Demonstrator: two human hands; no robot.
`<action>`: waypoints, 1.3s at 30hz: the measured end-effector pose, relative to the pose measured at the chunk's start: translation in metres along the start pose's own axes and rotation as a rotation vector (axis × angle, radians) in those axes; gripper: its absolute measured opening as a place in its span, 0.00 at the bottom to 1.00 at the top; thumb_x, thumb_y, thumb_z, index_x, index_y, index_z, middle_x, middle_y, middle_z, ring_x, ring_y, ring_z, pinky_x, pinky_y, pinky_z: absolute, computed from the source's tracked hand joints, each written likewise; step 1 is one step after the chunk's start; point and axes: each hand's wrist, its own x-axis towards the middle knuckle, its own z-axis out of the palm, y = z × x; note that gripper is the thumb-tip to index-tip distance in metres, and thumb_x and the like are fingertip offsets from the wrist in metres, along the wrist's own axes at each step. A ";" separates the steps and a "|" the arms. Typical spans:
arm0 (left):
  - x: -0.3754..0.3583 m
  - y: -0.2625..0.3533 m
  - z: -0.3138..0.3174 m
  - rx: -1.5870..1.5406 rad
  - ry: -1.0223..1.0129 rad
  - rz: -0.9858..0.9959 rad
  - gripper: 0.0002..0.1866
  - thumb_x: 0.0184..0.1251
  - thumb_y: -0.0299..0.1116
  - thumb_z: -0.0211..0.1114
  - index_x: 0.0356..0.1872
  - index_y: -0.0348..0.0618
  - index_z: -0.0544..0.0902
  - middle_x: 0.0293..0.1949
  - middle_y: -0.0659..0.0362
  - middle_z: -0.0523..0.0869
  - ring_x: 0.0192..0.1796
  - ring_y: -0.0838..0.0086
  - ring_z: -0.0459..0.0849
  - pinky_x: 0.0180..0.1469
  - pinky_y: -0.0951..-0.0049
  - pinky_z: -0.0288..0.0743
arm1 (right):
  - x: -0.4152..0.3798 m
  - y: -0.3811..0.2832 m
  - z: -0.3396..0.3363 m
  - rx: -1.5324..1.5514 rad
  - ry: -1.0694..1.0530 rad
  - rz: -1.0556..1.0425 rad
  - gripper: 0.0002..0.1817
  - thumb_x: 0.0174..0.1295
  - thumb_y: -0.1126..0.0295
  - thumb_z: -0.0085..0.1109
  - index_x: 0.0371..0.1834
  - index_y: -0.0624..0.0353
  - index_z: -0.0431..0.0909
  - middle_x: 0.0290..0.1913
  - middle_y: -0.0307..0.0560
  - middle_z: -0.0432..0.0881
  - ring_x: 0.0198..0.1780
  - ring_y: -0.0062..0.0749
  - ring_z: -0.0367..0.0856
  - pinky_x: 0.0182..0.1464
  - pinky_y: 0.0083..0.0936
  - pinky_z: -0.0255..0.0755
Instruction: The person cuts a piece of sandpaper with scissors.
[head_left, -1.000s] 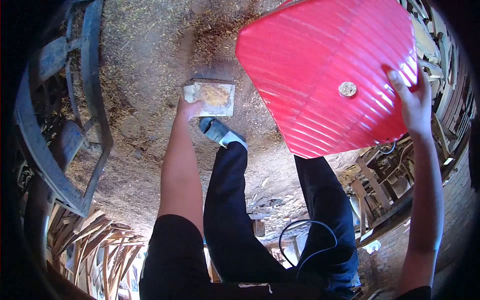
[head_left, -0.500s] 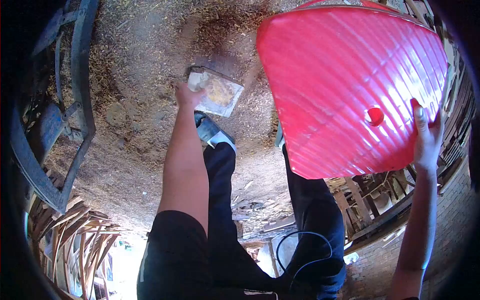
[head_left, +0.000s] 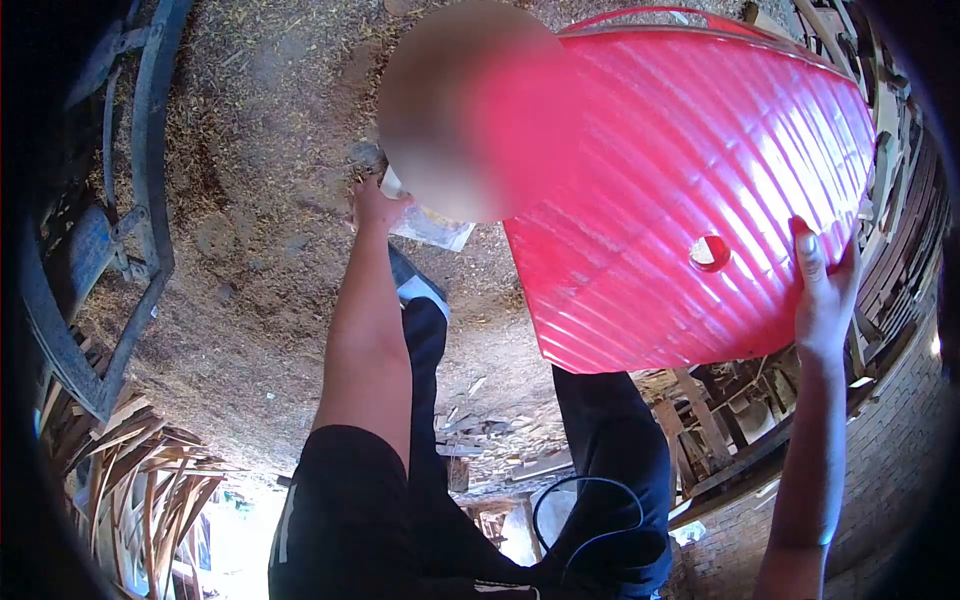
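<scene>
My left hand (head_left: 378,205) is closed on the left edge of a flat, pale board (head_left: 438,228) low over the ground near my shoe. A round blurred patch hides much of the board. On the right, my right hand (head_left: 828,290) grips the lower right edge of a large red ribbed plastic container (head_left: 640,270), its thumb lying on the outer face. The container is tilted, with a round hole in that face and its rim towards the top. Its upper left part is also lost in the blur.
Wood chips and dust cover the ground (head_left: 270,250). A dark metal frame (head_left: 152,150) stands at the left. Wood strips (head_left: 150,490) lie at the lower left, and more stacked wood (head_left: 900,200) and a brick surface (head_left: 880,470) are at the right. My shoe (head_left: 415,280) is below the board.
The red container and my right hand have shifted slightly left in view. A blurred patch now covers part of the board and container. My left hand remains at the board's left edge.
</scene>
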 end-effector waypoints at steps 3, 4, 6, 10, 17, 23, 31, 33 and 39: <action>-0.011 0.012 0.000 0.056 0.043 -0.011 0.55 0.35 0.56 0.86 0.65 0.36 0.73 0.64 0.41 0.77 0.68 0.46 0.74 0.70 0.56 0.70 | -0.009 0.014 -0.003 0.068 0.044 0.013 0.39 0.64 0.55 0.73 0.70 0.69 0.67 0.58 0.53 0.82 0.57 0.34 0.82 0.64 0.31 0.73; -0.019 0.021 0.002 0.087 0.067 -0.031 0.55 0.34 0.56 0.87 0.65 0.35 0.73 0.64 0.41 0.77 0.68 0.45 0.74 0.70 0.57 0.70 | -0.011 0.020 -0.007 0.059 0.056 0.030 0.39 0.64 0.56 0.73 0.70 0.69 0.68 0.58 0.53 0.82 0.57 0.34 0.82 0.64 0.33 0.73; -0.018 0.017 0.004 0.020 0.059 -0.016 0.54 0.34 0.55 0.87 0.64 0.34 0.74 0.60 0.40 0.81 0.66 0.46 0.77 0.68 0.57 0.72 | -0.015 0.029 -0.010 0.073 0.049 0.037 0.39 0.65 0.52 0.71 0.69 0.69 0.69 0.61 0.52 0.81 0.61 0.33 0.79 0.67 0.32 0.68; -0.039 0.018 0.003 -0.271 -0.061 0.043 0.54 0.31 0.53 0.88 0.63 0.37 0.74 0.52 0.40 0.86 0.57 0.49 0.85 0.62 0.56 0.78 | -0.011 0.017 -0.003 0.099 0.017 0.010 0.33 0.67 0.59 0.70 0.67 0.69 0.71 0.57 0.52 0.83 0.57 0.32 0.82 0.64 0.30 0.72; -0.232 0.058 -0.042 -0.129 0.195 0.247 0.34 0.53 0.45 0.77 0.59 0.42 0.74 0.43 0.41 0.88 0.46 0.44 0.87 0.49 0.49 0.81 | -0.015 -0.030 0.015 0.411 -0.074 -0.078 0.30 0.62 0.70 0.75 0.64 0.70 0.72 0.53 0.51 0.85 0.55 0.30 0.83 0.60 0.28 0.76; -0.492 0.074 -0.197 -0.163 0.453 0.349 0.31 0.59 0.54 0.71 0.54 0.40 0.77 0.37 0.39 0.88 0.38 0.40 0.87 0.38 0.46 0.81 | -0.057 -0.016 -0.007 0.375 -0.051 -0.141 0.32 0.65 0.67 0.72 0.68 0.66 0.69 0.59 0.52 0.82 0.58 0.35 0.81 0.61 0.33 0.76; -0.817 0.128 -0.477 -0.939 0.251 0.487 0.24 0.65 0.35 0.73 0.59 0.37 0.78 0.50 0.55 0.88 0.49 0.71 0.89 0.52 0.67 0.84 | -0.155 -0.024 -0.149 0.222 -0.069 0.090 0.27 0.64 0.56 0.73 0.56 0.65 0.76 0.47 0.46 0.83 0.47 0.31 0.79 0.52 0.33 0.74; -0.840 0.139 -0.532 -1.211 0.294 0.617 0.19 0.69 0.33 0.70 0.57 0.37 0.80 0.50 0.56 0.88 0.49 0.72 0.88 0.53 0.68 0.83 | -0.181 -0.011 -0.184 0.148 -0.066 0.113 0.27 0.63 0.52 0.73 0.51 0.64 0.76 0.41 0.44 0.80 0.42 0.30 0.76 0.48 0.32 0.73; -0.752 0.170 -0.664 -1.496 0.225 0.664 0.19 0.71 0.38 0.67 0.56 0.36 0.82 0.51 0.54 0.88 0.48 0.68 0.89 0.53 0.66 0.84 | -0.279 0.048 -0.251 -0.088 0.070 0.244 0.32 0.60 0.50 0.74 0.54 0.66 0.75 0.43 0.55 0.85 0.46 0.44 0.83 0.50 0.39 0.77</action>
